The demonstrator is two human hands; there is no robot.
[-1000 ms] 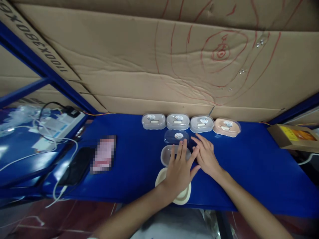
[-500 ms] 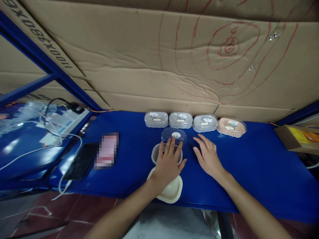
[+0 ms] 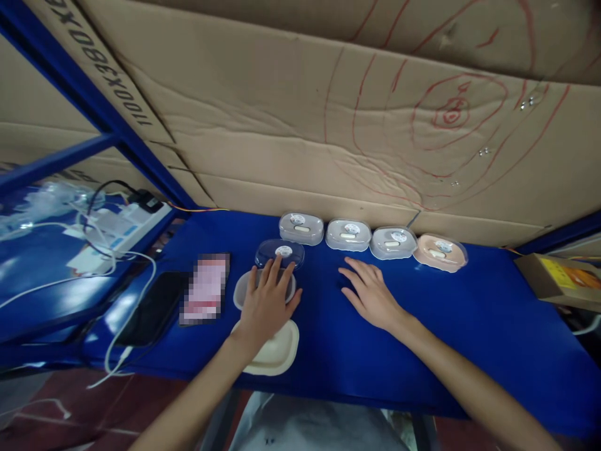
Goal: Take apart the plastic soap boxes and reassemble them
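My left hand (image 3: 267,307) lies flat with its fingers spread over a whitish translucent tray (image 3: 240,293). Its fingertips reach the near edge of a clear lid (image 3: 270,252) with a round white label. Under my wrist sits a cream oval container piece (image 3: 282,352), partly hidden. My right hand (image 3: 373,295) hovers low over or rests on the table, fingers loosely apart and holding nothing. Beyond it stand several lidded oval boxes in a row: a grey box (image 3: 301,230), a second grey box (image 3: 348,237), another grey box (image 3: 393,244) and a peach box (image 3: 440,252).
The blue tabletop (image 3: 338,351) meets a cardboard wall (image 3: 263,125) at the back. To the left lie a pixelated phone (image 3: 205,288), a dark phone (image 3: 153,310), a white power strip (image 3: 117,238) and loose cables. An open cardboard box (image 3: 554,279) stands at the right.
My left hand has slid left, and the clear lid, translucent tray and cream piece have shifted left with it. My right hand has moved slightly left. The camera view has tilted a little.
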